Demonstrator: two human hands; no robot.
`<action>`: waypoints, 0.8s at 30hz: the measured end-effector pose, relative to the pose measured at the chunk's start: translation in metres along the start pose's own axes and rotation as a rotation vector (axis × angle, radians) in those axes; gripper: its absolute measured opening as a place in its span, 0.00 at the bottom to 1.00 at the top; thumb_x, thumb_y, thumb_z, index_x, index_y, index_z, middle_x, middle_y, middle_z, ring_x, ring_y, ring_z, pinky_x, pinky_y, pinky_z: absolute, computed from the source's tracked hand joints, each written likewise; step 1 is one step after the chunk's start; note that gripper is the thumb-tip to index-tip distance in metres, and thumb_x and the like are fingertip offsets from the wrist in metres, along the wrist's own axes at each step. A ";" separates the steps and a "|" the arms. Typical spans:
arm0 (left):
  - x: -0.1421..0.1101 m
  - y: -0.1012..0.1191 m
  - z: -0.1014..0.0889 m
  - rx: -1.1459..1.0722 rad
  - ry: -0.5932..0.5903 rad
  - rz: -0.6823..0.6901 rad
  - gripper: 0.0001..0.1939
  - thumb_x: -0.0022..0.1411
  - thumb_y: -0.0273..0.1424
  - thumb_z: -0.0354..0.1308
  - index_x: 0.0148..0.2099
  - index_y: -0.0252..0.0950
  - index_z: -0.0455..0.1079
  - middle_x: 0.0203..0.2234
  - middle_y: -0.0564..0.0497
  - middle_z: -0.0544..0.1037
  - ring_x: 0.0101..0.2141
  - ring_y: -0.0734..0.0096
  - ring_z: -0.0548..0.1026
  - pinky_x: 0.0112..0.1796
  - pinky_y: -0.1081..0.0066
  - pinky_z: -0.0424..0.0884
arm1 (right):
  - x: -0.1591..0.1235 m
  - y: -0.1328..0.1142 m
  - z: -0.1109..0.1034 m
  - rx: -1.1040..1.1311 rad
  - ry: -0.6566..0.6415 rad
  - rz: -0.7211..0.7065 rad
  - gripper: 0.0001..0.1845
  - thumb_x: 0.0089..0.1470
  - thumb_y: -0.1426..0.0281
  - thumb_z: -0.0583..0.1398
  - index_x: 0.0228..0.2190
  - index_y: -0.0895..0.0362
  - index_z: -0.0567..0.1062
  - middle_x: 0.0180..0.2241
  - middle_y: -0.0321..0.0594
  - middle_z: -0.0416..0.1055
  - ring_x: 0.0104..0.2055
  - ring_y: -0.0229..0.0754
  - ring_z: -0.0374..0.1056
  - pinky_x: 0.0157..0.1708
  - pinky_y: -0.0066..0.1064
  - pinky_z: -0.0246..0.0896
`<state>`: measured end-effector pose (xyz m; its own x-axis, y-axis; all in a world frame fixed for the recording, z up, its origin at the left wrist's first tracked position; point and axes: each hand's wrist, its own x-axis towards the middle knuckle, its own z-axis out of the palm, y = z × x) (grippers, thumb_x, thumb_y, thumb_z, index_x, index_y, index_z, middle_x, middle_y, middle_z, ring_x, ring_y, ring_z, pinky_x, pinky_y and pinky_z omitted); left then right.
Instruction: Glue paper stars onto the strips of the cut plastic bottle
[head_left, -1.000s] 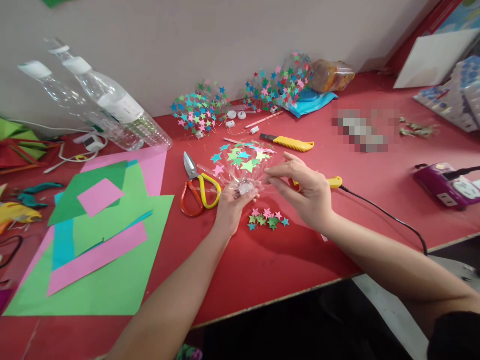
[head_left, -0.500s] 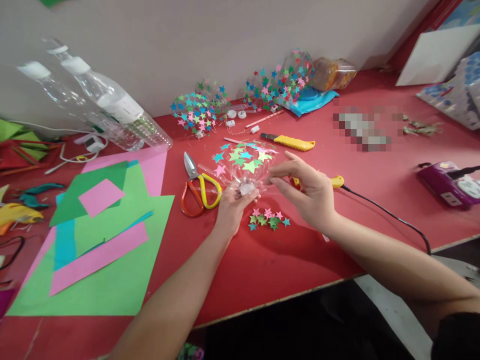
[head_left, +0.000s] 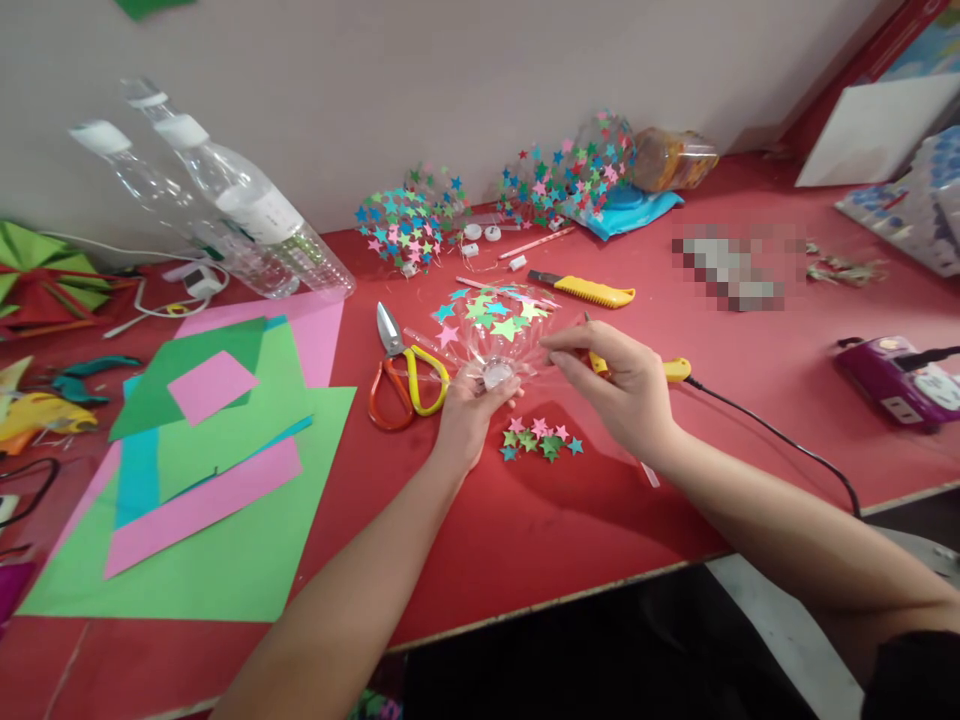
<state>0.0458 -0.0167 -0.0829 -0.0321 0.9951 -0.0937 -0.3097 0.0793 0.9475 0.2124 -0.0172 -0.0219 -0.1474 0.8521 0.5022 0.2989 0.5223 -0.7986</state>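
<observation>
My left hand (head_left: 474, 402) is closed around the neck end of a clear plastic bottle piece (head_left: 498, 374), whose walls are cut into strips that fan outward. Green, blue and pink paper stars (head_left: 504, 327) show on its far side. At the right edge of those strips, my right hand (head_left: 611, 375) is pinched, thumb against fingertips; what lies between them is too small to make out. Loose paper stars (head_left: 538, 438) lie in a small group below the hands. Scissors (head_left: 397, 375) with red and yellow handles rest left of the bottle piece.
Behind are a yellow utility knife (head_left: 592, 290) and star-covered clear balls (head_left: 401, 225). A yellow-handled corded tool (head_left: 676, 370) is partly hidden by my right hand. Coloured paper sheets (head_left: 315, 500) and plastic bottles (head_left: 247, 205) are left; a purple power socket (head_left: 900, 380) is right.
The view has shifted slightly. My right hand's fingers have moved closer together at the edge of the strips; my left hand keeps its hold on the bottle piece.
</observation>
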 end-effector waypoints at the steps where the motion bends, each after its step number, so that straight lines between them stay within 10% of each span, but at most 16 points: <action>1: 0.000 0.000 0.000 0.009 -0.007 0.006 0.11 0.47 0.30 0.68 0.35 0.35 0.72 0.28 0.53 0.78 0.27 0.75 0.74 0.28 0.74 0.67 | 0.000 -0.001 0.000 0.052 -0.005 0.041 0.07 0.56 0.73 0.59 0.36 0.54 0.78 0.30 0.33 0.75 0.31 0.33 0.69 0.33 0.29 0.66; 13: -0.001 0.000 0.001 0.048 0.000 0.019 0.09 0.48 0.30 0.66 0.33 0.34 0.71 0.24 0.54 0.75 0.27 0.75 0.73 0.28 0.75 0.67 | -0.003 0.000 0.004 0.383 -0.043 0.139 0.09 0.53 0.73 0.61 0.38 0.54 0.76 0.32 0.34 0.75 0.34 0.34 0.73 0.39 0.31 0.73; 24: -0.001 -0.001 0.000 0.040 -0.017 0.019 0.09 0.48 0.30 0.66 0.34 0.35 0.73 0.26 0.53 0.78 0.27 0.74 0.74 0.28 0.74 0.68 | -0.002 0.003 0.001 0.161 -0.041 -0.153 0.06 0.56 0.75 0.60 0.35 0.54 0.75 0.32 0.36 0.73 0.33 0.34 0.71 0.34 0.30 0.69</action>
<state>0.0466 -0.0176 -0.0841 -0.0211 0.9973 -0.0709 -0.2711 0.0626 0.9605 0.2126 -0.0178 -0.0258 -0.2185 0.7616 0.6101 0.1160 0.6410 -0.7587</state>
